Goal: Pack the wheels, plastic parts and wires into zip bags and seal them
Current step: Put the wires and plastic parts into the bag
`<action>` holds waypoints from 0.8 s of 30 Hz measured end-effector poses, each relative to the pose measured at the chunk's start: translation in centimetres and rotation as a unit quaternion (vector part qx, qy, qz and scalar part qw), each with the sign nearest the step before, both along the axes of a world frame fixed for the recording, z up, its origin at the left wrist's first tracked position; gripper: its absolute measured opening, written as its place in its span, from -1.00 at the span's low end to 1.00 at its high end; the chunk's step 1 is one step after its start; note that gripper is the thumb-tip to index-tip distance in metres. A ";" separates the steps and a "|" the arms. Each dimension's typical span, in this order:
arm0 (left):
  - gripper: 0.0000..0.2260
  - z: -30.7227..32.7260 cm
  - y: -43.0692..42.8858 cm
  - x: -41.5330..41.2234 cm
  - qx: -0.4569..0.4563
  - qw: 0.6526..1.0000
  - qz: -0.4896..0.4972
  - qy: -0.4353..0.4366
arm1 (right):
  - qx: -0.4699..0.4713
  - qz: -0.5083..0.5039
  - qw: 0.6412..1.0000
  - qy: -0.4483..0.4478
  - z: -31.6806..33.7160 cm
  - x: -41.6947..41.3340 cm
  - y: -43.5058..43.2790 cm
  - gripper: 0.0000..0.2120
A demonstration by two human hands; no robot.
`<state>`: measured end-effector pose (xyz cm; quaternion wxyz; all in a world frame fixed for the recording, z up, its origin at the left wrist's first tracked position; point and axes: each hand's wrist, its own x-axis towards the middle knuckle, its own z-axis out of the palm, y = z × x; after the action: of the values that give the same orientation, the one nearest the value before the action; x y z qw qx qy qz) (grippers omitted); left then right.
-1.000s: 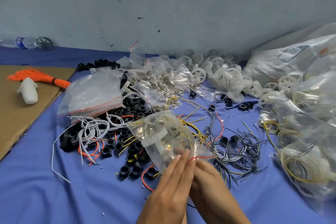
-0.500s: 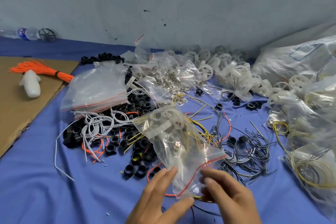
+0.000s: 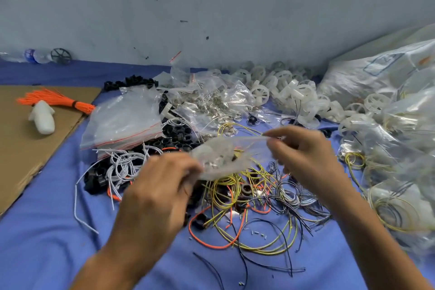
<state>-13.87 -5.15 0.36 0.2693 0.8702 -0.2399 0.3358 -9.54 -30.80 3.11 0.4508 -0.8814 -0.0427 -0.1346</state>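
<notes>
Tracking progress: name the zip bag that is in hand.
The small filled zip bag pinched between left hand and right hand; all others lie on the cloth.

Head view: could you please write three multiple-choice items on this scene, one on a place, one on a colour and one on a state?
1. Where does the orange bundle lie?
A. on the cardboard
B. on the white wheels
C. in a hand

2. Which colour is the cloth?
A. green
B. blue
C. red

3. How is the small zip bag placed?
A. lying untouched
B. held up by both hands
C. held by one hand only

Answers:
1 A: the bundle rests on the brown cardboard at the left.
2 B: the bare cloth is blue.
3 B: the left hand grips one end and the fingers of the right hand pinch the other, clear of the cloth.
</notes>
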 end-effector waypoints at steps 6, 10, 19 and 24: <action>-0.96 8.4 1.3 2.8 -0.098 0.994 0.042 0.015 | 0.171 0.046 0.984 -0.034 8.1 2.6 1.6 -0.85; -0.97 9.6 1.5 3.2 -0.147 0.988 0.023 0.039 | 0.150 0.067 0.986 -0.035 10.1 1.9 1.0 -0.86; -0.92 2.9 0.9 2.4 -0.196 0.960 -0.044 0.196 | -0.175 0.133 0.967 0.130 6.9 0.2 -1.3 -0.72; -0.82 2.4 0.4 2.5 -0.265 0.946 -0.048 0.180 | -0.205 0.151 0.966 -0.044 8.1 -0.1 1.2 -0.70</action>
<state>-11.32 -4.74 2.78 0.5449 0.8007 -0.1315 0.2113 -9.63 -29.60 11.22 0.2735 -0.9313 -0.2222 -0.0922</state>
